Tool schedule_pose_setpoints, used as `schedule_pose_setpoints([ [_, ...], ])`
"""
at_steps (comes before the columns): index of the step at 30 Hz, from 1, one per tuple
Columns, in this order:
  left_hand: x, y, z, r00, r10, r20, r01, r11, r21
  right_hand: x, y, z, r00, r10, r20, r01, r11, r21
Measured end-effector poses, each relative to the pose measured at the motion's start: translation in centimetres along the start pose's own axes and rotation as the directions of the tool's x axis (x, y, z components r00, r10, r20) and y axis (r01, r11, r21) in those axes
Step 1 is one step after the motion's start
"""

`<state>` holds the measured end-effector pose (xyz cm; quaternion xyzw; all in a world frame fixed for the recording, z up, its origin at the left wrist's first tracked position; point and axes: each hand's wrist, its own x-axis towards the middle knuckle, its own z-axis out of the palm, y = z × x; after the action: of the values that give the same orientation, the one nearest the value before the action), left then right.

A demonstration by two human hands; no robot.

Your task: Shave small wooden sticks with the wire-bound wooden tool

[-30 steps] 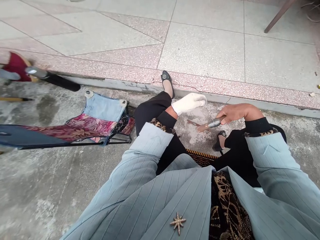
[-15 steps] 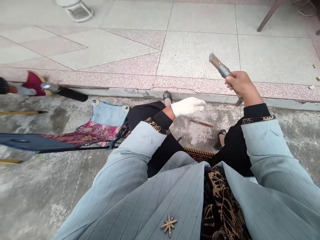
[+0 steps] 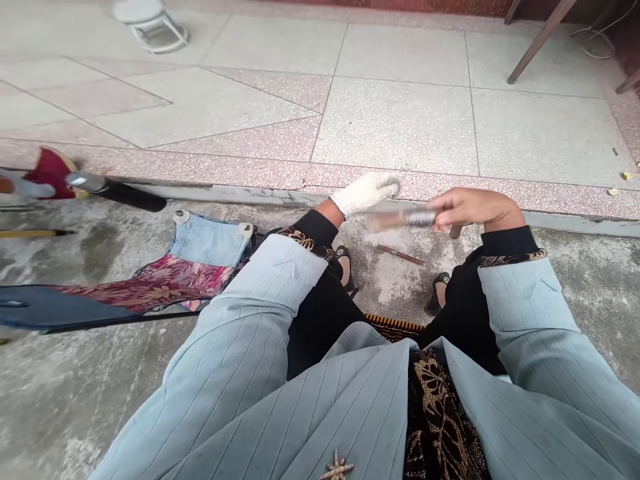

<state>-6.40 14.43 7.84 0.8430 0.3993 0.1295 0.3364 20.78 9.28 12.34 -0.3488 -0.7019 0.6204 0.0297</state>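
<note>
A wooden stick wound with grey wire is gripped in my bare right hand. It points left, its free end smeared by motion. My left hand, in a white knitted glove, is held out just above and left of that end. Its fingers are pressed together, and whatever they pinch is too small to make out. Below both hands, a thin reddish-brown stick lies on the concrete between my feet.
A raised tiled step runs across in front. To the left are a folding chair with patterned fabric, a dark cylinder with a metallic end and another person's red shoe. A white stool stands farther back.
My right hand has swung the wire-wound stick down and left, from tilted upward to nearly level. My left hand has shifted slightly up and left, and the view has tipped a little.
</note>
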Motion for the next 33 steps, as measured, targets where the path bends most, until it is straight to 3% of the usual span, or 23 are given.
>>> schedule_pose_setpoints([
  [1,0.0,-0.1,0.5,1.0,-0.002,0.019,0.003,1.0,-0.019,-0.5,-0.1,-0.2,0.987,-0.016,-0.162,0.027,0.997,0.071],
  [2,-0.1,-0.3,1.0,0.999,0.002,0.041,-0.001,1.0,-0.03,-0.9,-0.1,-0.4,0.944,0.003,-0.33,0.041,0.991,0.125],
  [5,-0.7,-0.2,2.5,0.991,0.053,0.123,-0.042,0.995,-0.088,-0.8,0.5,-0.6,0.738,0.123,-0.664,0.019,0.979,0.203],
  [9,-1.4,0.7,3.7,0.977,0.103,0.188,-0.072,0.984,-0.164,0.9,1.3,-0.4,0.568,0.184,-0.803,-0.012,0.977,0.215],
  [12,-1.8,1.4,3.9,0.961,0.16,0.224,-0.108,0.968,-0.229,1.9,1.7,-0.3,0.471,0.23,-0.851,-0.242,0.962,0.126],
  [14,-2.0,1.7,3.8,0.956,0.183,0.231,-0.125,0.961,-0.245,2.4,1.9,-0.2,0.486,0.234,-0.842,-0.492,0.869,-0.043],
  [16,-2.1,1.7,3.5,0.959,0.18,0.218,-0.131,0.966,-0.221,3.0,2.1,0.2,0.57,0.26,-0.779,-0.661,0.709,-0.246],
  [18,-2.3,1.5,3.2,0.969,0.167,0.179,-0.137,0.976,-0.169,3.8,2.3,0.8,0.682,0.34,-0.648,-0.693,0.582,-0.425],
  [19,-2.3,1.4,3.0,0.975,0.162,0.154,-0.141,0.98,-0.139,4.0,2.4,1.1,0.744,0.391,-0.542,-0.66,0.56,-0.501],
  [20,-2.3,1.2,2.8,0.979,0.157,0.13,-0.143,0.983,-0.113,4.2,2.4,1.5,0.801,0.435,-0.412,-0.599,0.575,-0.558],
  [22,-2.2,0.7,2.4,0.987,0.13,0.09,-0.124,0.989,-0.078,4.1,2.1,2.0,0.886,0.453,-0.096,-0.423,0.706,-0.568],
  [24,-2.1,0.2,2.1,0.996,0.077,0.049,-0.073,0.995,-0.063,3.1,1.6,2.1,0.93,0.33,0.161,-0.247,0.887,-0.391],
  [25,-2.0,-0.1,2.0,0.999,0.047,0.023,-0.046,0.997,-0.057,2.3,1.2,2.0,0.952,0.227,0.207,-0.171,0.951,-0.257],
  [26,-1.9,-0.3,1.9,1.0,0.024,-0.002,-0.024,0.998,-0.052,1.4,0.9,1.7,0.979,0.119,0.168,-0.098,0.987,-0.125],
  [27,-1.8,-0.5,1.9,1.0,0.009,-0.026,-0.01,0.999,-0.05,0.5,0.6,1.4,0.999,0.028,0.027,-0.027,0.999,-0.019],
  [28,-1.7,-0.7,2.0,0.999,0.004,-0.032,-0.006,0.999,-0.051,-0.3,0.3,1.0,0.986,-0.029,-0.165,0.041,0.997,0.067],
  [29,-1.7,-0.9,2.2,1.0,0.008,-0.018,-0.009,0.998,-0.059,-1.0,0.2,0.6,0.936,-0.039,-0.349,0.087,0.989,0.122],
  [31,-1.8,-1.0,2.7,0.998,0.039,0.058,-0.033,0.994,-0.101,-1.6,0.5,-0.2,0.776,0.005,-0.631,0.122,0.98,0.157],
  [33,-1.9,-1.0,3.4,0.983,0.091,0.16,-0.065,0.985,-0.162,-1.3,1.1,-0.7,0.618,0.08,-0.782,0.084,0.982,0.167],
])
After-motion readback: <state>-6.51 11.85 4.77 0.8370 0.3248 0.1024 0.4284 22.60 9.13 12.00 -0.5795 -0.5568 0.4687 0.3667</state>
